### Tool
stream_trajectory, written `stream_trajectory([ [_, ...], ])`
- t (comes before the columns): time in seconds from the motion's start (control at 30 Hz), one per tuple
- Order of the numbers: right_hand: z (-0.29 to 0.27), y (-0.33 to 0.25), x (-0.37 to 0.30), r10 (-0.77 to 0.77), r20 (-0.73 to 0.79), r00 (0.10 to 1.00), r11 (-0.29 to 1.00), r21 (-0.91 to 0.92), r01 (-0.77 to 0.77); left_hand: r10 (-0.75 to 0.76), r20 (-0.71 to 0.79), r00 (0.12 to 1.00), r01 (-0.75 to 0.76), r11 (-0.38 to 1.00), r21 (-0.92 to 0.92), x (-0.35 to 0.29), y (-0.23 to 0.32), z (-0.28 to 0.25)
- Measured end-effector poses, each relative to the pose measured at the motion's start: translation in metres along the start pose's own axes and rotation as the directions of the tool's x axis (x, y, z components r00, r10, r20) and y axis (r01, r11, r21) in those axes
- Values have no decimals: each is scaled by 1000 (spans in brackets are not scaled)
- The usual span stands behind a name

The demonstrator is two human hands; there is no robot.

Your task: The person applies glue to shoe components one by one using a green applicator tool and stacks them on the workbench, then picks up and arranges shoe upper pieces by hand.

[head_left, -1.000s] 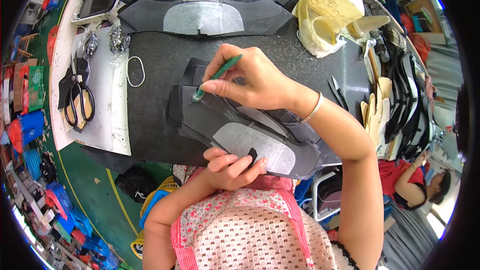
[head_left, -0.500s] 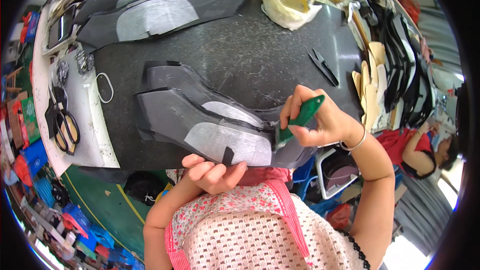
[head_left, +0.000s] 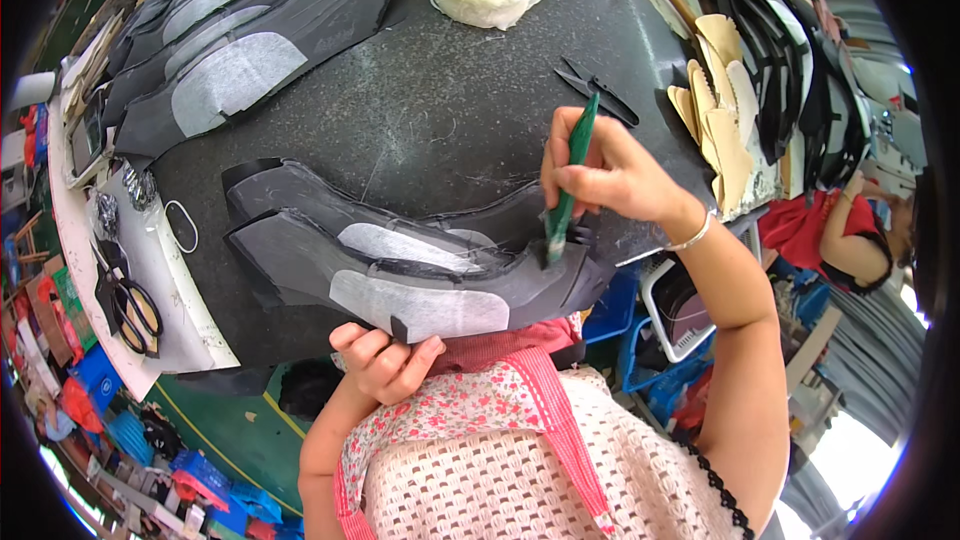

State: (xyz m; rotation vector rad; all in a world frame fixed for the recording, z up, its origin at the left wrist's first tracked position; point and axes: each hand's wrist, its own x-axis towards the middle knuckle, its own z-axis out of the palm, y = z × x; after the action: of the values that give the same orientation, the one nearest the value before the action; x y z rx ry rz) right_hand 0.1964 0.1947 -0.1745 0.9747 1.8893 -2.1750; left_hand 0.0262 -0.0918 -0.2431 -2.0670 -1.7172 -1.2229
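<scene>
My right hand (head_left: 612,168) is closed around the green handle of a flat brush (head_left: 575,165). The bristles meet the right part of the nearest curved black panel (head_left: 280,250), which looks like a cut shoe-upper piece. A whitish backing patch (head_left: 440,302) covers the middle of this panel, and a small black tab (head_left: 399,328) shows at the patch's lower edge. My left hand (head_left: 385,365) has its fingers curled at the panel's near edge, just below the tab. Similar panels lie overlapped behind the nearest one, partly hidden by it.
A crusted glue pot (head_left: 490,10) stands at the far side. Thread snips (head_left: 600,92) lie right of centre, near tan cut pieces (head_left: 725,130). More patched black panels (head_left: 240,80) are stacked far left. Black-handled scissors (head_left: 130,310) rest on the left, beside a white elastic loop (head_left: 182,227).
My right hand has turned the brush more upright, its bristles now on the panel's right part. My view has shifted, and the left hand appears further left along the near edge.
</scene>
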Motion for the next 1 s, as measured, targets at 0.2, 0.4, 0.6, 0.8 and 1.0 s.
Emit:
stream_trajectory([
  [0.2,10,6,-2,-88,85,992,990,117,78,7,51,999,-6,1000,-18,-7,-3,-6],
  [0.4,29,24,8,-247,2,969,827,521,210,11,68,998,-8,999,-33,-6,-4,-7],
  [0.6,31,4,-19,-522,-216,825,810,177,559,-17,68,998,17,1000,-8,12,0,-11],
  [0.8,58,-18,-25,-674,77,735,478,-713,513,-150,107,983,146,988,48,46,5,-1],
  [1.0,44,-21,-16,-588,87,804,481,-761,435,-208,226,952,172,971,169,83,6,-3],
])
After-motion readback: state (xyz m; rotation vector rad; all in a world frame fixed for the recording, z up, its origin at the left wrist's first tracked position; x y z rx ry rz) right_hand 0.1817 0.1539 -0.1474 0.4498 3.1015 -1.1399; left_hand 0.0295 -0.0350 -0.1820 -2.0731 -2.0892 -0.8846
